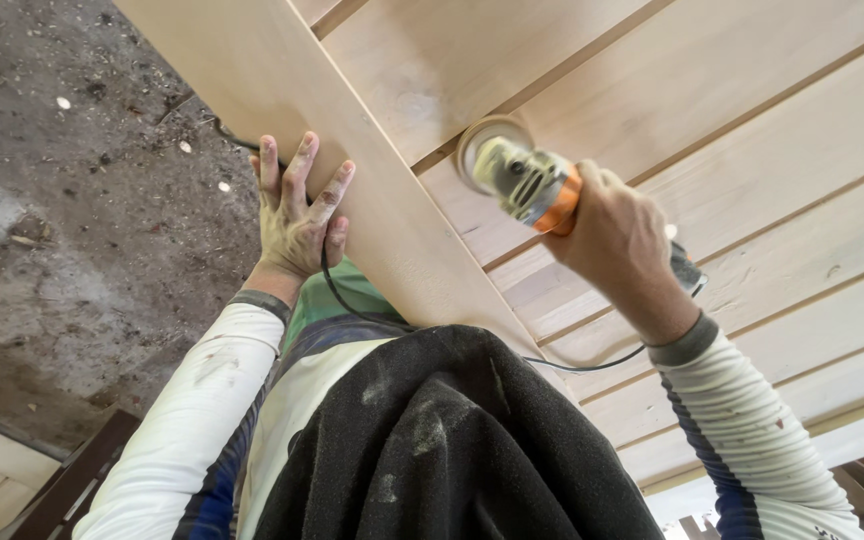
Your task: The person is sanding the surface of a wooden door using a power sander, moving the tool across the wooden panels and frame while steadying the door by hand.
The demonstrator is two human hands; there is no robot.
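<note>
Right hand (617,235): clenched around the body of a handheld angle grinder (532,185), fingers wrapped over the casing just behind the orange collar. Tool body projecting forward of the knuckles, toward upper left. Sanding disc (474,150) at the far end of the tool, well clear of the fingers, pressed flat against a pale wooden slat panel (752,130), close to the groove where the slats meet the frame board (372,170).

Left hand (299,210): released, grasping nothing. Fingers (304,160) spread and laid flat against the outer edge of the frame board, palm bearing on the wood. Frame board between the two hands, running diagonally from upper left to lower right.

Black power cord (337,290): trailing from behind the left hand, under the frame board, toward the right wrist.

Both forearms in white dust-marked sleeves (202,400). Dark concrete floor (72,200) at left, littered with chips and dust.
</note>
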